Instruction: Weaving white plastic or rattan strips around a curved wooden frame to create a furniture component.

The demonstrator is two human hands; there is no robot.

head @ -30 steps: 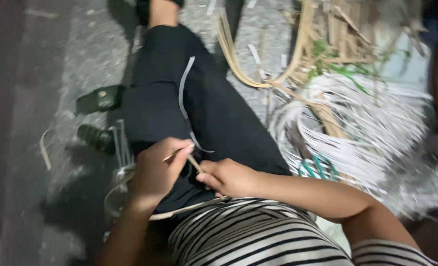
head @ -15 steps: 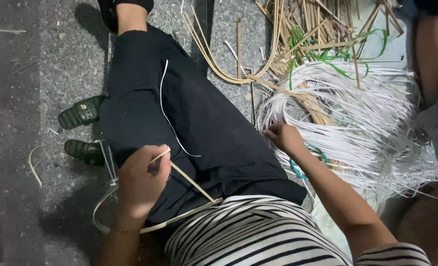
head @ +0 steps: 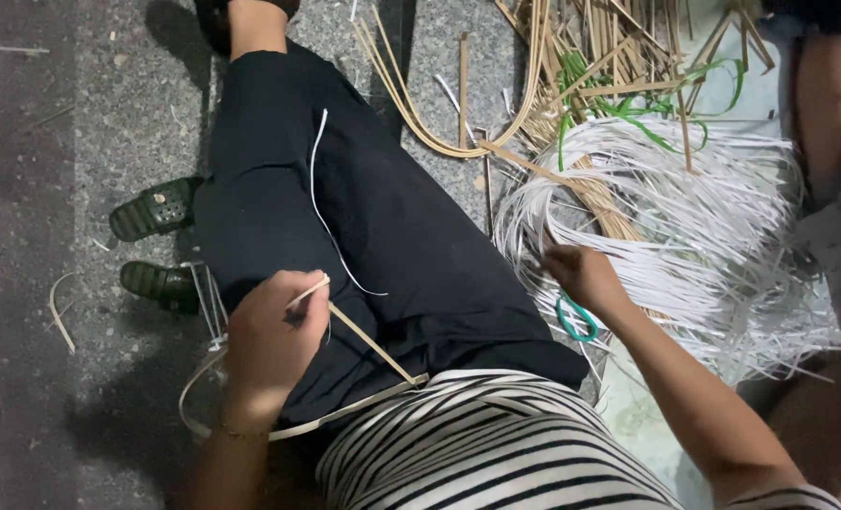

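Pinching a thin tan cane strip (head: 369, 342), the left hand (head: 271, 338) is closed on its upper end; the right hand (head: 581, 274) reaches into white strands (head: 704, 227), grip unclear.

A thin tan cane strip (head: 369, 342) slants across the lap; white strips (head: 685, 217) lie heaped alongside.
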